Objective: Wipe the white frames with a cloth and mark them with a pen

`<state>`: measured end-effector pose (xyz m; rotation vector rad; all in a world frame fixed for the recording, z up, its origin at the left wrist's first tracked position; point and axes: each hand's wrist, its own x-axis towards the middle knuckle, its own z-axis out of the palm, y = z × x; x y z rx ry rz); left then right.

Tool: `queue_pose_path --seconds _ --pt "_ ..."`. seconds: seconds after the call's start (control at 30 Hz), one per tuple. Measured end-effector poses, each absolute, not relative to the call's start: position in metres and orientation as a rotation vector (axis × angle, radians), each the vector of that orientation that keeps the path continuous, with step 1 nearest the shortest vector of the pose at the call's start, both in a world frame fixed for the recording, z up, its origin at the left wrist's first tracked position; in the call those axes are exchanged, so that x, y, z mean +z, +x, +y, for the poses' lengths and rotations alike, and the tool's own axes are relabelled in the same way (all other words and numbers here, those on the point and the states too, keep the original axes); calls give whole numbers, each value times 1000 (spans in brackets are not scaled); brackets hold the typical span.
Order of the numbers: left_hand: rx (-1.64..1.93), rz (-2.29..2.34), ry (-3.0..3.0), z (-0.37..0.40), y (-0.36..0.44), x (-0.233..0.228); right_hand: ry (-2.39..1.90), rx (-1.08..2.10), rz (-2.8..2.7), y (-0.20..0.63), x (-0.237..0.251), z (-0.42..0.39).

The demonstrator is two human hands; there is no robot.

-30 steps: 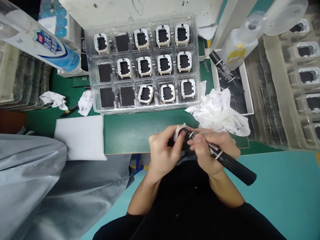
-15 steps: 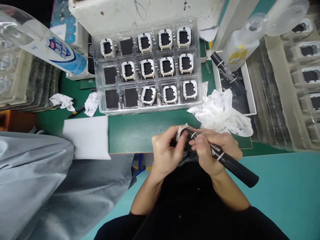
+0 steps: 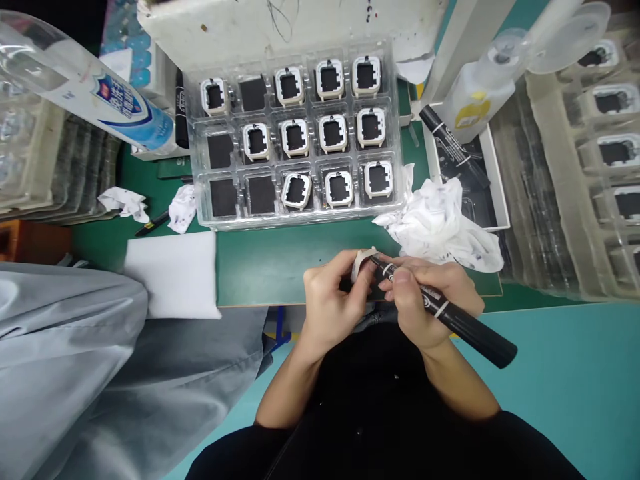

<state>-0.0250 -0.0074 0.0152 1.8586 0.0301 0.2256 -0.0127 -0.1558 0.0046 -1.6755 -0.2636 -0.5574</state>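
Between the thumb and fingers of my left hand (image 3: 333, 297) is a small white watch case frame (image 3: 362, 261), partly covered by the fingers. My right hand (image 3: 433, 297) grips a black marker pen (image 3: 465, 327) slantwise, its tip touching or very close to the frame's edge. Both hands meet over the front edge of the green table. Behind them lies a clear plastic tray (image 3: 300, 219) with rows of similar white watch case frames (image 3: 295, 138), each in its own pocket. Several pockets hold only a dark pad.
Crumpled white cloth (image 3: 440, 227) lies right of the tray, before a white box (image 3: 501, 200) with another marker (image 3: 453, 143). A white foam sheet (image 3: 173, 275) lies left. Bottles (image 3: 480, 100) and stacked trays (image 3: 555, 200) stand around. A person's grey-clothed leg (image 3: 65, 347) is at left.
Almost nothing differs. Both hands hold nearly the same pose, with the marker's rear end slightly higher; the whole view has shifted very slightly.
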Motion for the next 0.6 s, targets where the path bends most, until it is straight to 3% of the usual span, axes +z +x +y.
queue_pose_path --seconds 0.3,0.6 --pt "-29 115 1398 -2 -16 22 -1457 -502 -221 -9 3 -155" --pt "5 154 1441 -6 -16 26 -1454 -437 -169 -8 1 -153"
